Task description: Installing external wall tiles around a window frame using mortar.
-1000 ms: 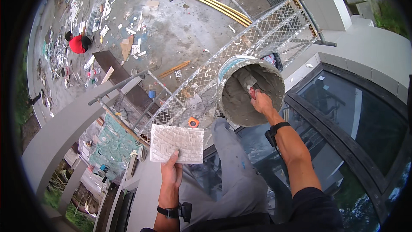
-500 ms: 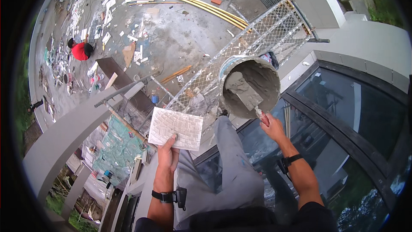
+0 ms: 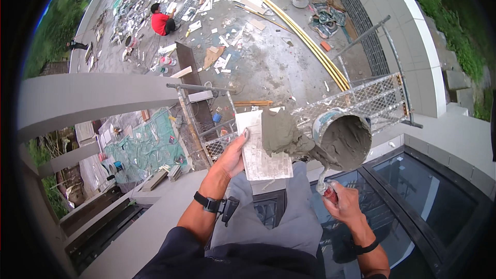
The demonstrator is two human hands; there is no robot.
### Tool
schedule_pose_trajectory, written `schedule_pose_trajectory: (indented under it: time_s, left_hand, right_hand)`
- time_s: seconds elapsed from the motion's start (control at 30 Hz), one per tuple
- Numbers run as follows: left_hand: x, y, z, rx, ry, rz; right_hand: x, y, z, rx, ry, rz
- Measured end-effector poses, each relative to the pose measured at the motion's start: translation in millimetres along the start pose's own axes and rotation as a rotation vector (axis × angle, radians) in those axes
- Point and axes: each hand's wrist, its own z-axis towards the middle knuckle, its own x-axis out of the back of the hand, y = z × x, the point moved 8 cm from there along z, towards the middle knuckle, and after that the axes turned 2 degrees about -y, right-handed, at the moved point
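My left hand [image 3: 232,155] grips the left edge of a white, pattern-backed tile [image 3: 261,165], held upright lengthwise above my legs. My right hand [image 3: 342,204] is closed around the red handle of a trowel [image 3: 328,192]; its blade is hidden under grey mortar [image 3: 279,132], which lies across the tile's upper right part. The round mortar bucket [image 3: 343,142] stands tilted in my view just beyond the trowel, on or beside a metal mesh scaffold platform [image 3: 377,98], with mortar coating its inside.
Scaffold rails [image 3: 181,108] and a grey beam [image 3: 82,101] flank me; glass panels [image 3: 413,186] lie below right. Down on the debris-strewn ground are a person [image 3: 160,23] in red, long yellow poles [image 3: 289,31] and a green sheet [image 3: 139,144]. Another person [image 3: 77,45] stands far left.
My right hand has lifted the trowel out of the bucket and brought mortar onto the tile. My left hand has turned the tile lengthwise and moved it rightward and up; the view has shifted.
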Motion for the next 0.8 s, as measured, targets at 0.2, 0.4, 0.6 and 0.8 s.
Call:
schedule_pose_trajectory:
  time_s: [0.2, 0.4, 0.6, 0.8]
  left_hand:
    - [-25, 66, -111, -0.033, -0.106, -0.151]
    - [-35, 123, -221, -0.328, -0.088, -0.013]
    - [20, 141, -287, -0.482, 0.001, -0.165]
    - [59, 155, -321, -0.61, -0.004, -0.146]
  right_hand:
    - [-30, -98, 39, 0.468, 0.139, -0.272]
    - [-61, -165, 62, 0.363, -0.173, -0.235]
    - [-121, -190, 110, 0.475, -0.462, -0.147]
    - [-159, -229, 132, 0.153, -0.69, -0.25]
